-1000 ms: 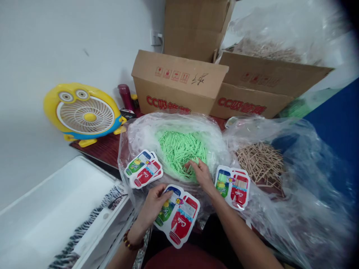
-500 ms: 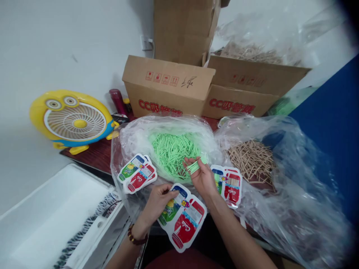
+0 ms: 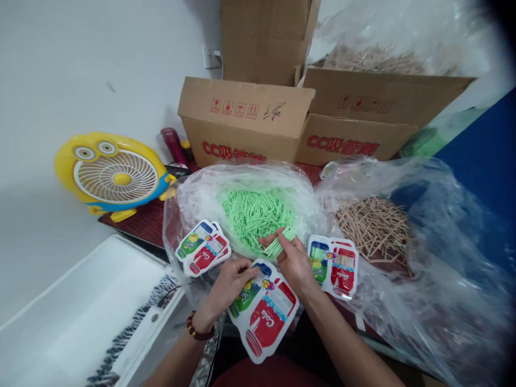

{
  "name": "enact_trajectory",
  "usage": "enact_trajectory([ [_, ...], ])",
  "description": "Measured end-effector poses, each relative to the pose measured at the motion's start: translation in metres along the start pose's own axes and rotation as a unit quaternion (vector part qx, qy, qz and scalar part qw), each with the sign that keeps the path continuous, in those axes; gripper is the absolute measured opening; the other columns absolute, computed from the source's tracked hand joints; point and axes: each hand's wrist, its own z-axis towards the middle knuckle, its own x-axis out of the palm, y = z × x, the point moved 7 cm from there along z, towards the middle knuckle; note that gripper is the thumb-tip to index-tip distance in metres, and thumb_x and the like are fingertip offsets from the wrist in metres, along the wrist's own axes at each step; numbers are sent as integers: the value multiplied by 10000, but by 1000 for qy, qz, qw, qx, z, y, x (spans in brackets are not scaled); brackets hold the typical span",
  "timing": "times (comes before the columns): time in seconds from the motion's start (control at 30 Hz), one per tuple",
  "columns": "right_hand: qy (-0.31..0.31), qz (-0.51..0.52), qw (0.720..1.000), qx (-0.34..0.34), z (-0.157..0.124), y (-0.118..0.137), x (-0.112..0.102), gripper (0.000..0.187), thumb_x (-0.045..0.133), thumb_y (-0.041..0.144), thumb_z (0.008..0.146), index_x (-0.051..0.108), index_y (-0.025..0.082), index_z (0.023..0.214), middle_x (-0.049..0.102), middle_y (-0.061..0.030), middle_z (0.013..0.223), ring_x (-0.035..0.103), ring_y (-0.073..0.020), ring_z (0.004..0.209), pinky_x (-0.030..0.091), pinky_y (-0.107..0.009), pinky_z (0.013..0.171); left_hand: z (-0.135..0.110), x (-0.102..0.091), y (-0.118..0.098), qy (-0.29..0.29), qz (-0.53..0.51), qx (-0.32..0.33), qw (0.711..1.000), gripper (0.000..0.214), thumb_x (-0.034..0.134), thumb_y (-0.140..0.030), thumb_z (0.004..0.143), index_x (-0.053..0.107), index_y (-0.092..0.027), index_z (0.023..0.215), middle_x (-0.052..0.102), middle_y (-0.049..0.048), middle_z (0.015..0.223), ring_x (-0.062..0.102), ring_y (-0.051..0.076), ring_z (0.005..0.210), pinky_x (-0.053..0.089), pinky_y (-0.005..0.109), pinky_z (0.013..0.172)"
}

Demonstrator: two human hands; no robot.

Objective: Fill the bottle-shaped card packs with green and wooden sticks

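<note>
My left hand point(image 3: 228, 285) grips the top edge of a bottle-shaped printed pouch point(image 3: 264, 312), green and red with "Cola" on it. Just to its right, my right hand point(image 3: 293, 260) pinches a small bundle of green sticks point(image 3: 282, 242) above the pouch's top. Behind both hands a clear plastic bag point(image 3: 201, 193) holds a heap of green sticks point(image 3: 253, 212). One stack of the same pouches point(image 3: 203, 247) lies on the left, and another pouch stack point(image 3: 334, 266) on the right.
A second clear bag holds tan sticks point(image 3: 373, 226) at right. Cardboard boxes point(image 3: 245, 121) stand behind the bags. A yellow cartoon fan point(image 3: 115, 174) and a dark red bottle point(image 3: 172, 144) sit at left on a dark table. A white bin point(image 3: 76, 312) lies below left.
My right hand lifted out of the green heap with a bundle of green sticks and brought it down toward the pouch. My left hand stayed on the pouch.
</note>
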Motion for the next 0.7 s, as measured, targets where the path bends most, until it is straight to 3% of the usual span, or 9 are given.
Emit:
enact_trajectory([
  [0.1,-1,-28,1000,-4,17,-7,-6,327,631,493,763,594,222,943,737,-10,802,697,-205,744,541,-326,697,2,0,4,13,13,-6,1000,327,582,-444,817,577,-156,662,482,-30,598,405,105,563,309,208,505],
  [0.2,20,-111,993,33,41,-19,-10,292,628,485,740,580,206,811,732,-36,742,696,-224,686,536,-329,626,3,0,10,13,12,-10,1000,323,577,-437,819,560,-158,658,478,-29,612,406,108,578,309,210,513],
  [0.37,73,-310,948,0,69,-25,-10,243,567,447,768,525,220,692,727,-46,739,696,-218,681,522,-308,599,1,-1,15,8,10,-4,1000,338,562,-433,823,522,-160,626,436,-39,597,361,101,563,290,211,508],
  [0.57,66,-355,931,-52,71,-15,-14,224,585,420,782,562,229,667,691,-17,642,676,-196,653,492,-278,624,2,-1,10,12,4,14,1000,324,543,-416,830,525,-165,627,426,-42,586,347,101,546,279,215,509],
  [0.7,50,-346,934,-73,69,-9,-20,230,628,430,765,578,237,649,685,-4,617,663,-181,634,494,-273,640,3,-1,5,14,7,41,999,317,543,-389,832,538,-166,607,425,-43,570,342,102,538,272,219,511],
])
